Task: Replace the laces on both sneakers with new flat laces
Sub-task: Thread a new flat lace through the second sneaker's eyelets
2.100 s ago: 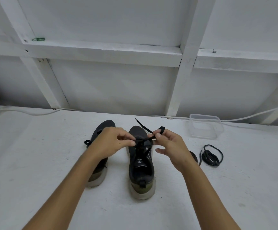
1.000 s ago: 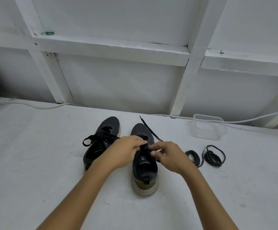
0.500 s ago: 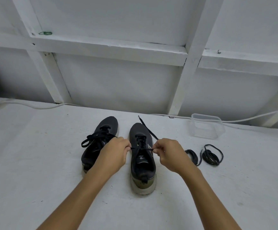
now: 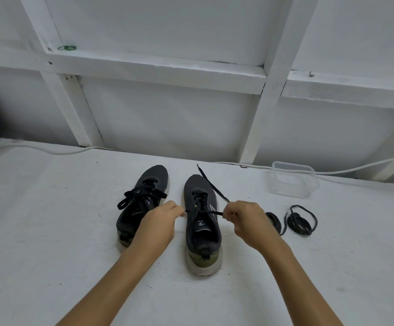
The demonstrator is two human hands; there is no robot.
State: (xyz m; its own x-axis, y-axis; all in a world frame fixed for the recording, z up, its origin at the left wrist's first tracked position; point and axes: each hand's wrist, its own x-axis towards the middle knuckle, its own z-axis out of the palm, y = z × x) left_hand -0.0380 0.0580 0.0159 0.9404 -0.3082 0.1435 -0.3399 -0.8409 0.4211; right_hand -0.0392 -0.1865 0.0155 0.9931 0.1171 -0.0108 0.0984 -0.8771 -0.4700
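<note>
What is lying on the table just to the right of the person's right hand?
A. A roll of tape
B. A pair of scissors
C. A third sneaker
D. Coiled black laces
D: coiled black laces lie on the white table beside the right hand, in front of the clear plastic container.

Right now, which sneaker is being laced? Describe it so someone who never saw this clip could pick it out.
On the white floor before the white framed wall stand two dark sneakers, toes toward the wall. It is the right sneaker, nearer the clear plastic container and the coiled black laces. Unlike the left sneaker with its tied bow, its lace is stretched sideways between the left hand and right hand.
</note>
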